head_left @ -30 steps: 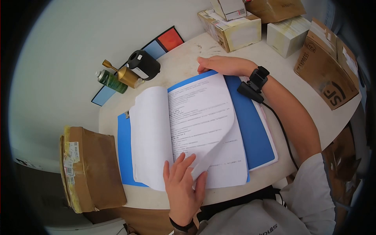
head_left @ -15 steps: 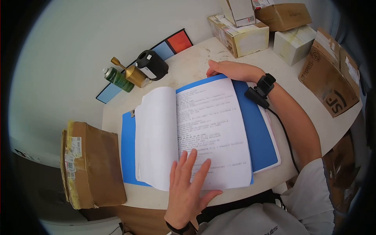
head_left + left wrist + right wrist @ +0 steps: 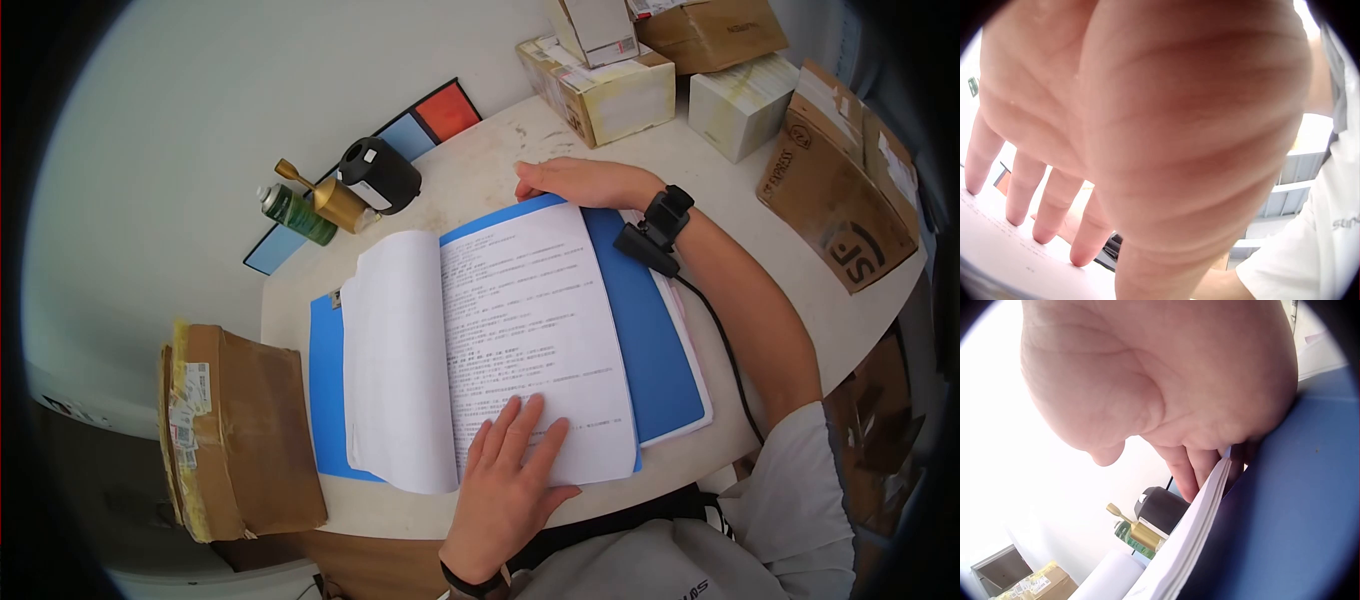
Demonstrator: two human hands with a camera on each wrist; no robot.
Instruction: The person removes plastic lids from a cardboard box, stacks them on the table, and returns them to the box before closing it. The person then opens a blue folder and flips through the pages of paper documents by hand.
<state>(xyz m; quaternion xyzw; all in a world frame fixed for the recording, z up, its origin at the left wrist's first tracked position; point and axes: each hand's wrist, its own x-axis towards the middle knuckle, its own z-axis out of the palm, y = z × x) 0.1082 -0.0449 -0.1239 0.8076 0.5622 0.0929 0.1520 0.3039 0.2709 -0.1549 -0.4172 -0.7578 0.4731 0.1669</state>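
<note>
A stack of printed pages (image 3: 530, 320) lies on a blue folder (image 3: 650, 330), its turned sheets (image 3: 395, 350) bulging over to the left under a metal clip (image 3: 336, 298). My left hand (image 3: 510, 490) lies palm down at the bottom of the right-hand printed page, fingers spread. In the left wrist view, its straight fingertips (image 3: 1044, 237) touch the paper. My right hand (image 3: 590, 182) rests at the folder's top edge. From the right wrist, the right hand's fingers (image 3: 1182, 472) show extending past the top edge of the pages (image 3: 1200, 531), partly hidden behind them.
A cardboard box (image 3: 255, 430) stands left of the folder. Along the wall are a green can (image 3: 298, 215), a gold container with a handle (image 3: 340, 205) and a black cylinder (image 3: 380, 175). Several boxes, including a brown one (image 3: 840, 190), crowd the right back. A cable (image 3: 720, 330) trails from the right wrist.
A sheet whose lower right corner was curled up by my left hand now lies flat. The left hand let go, spread its fingers and came down on the page. The right hand stayed put.
</note>
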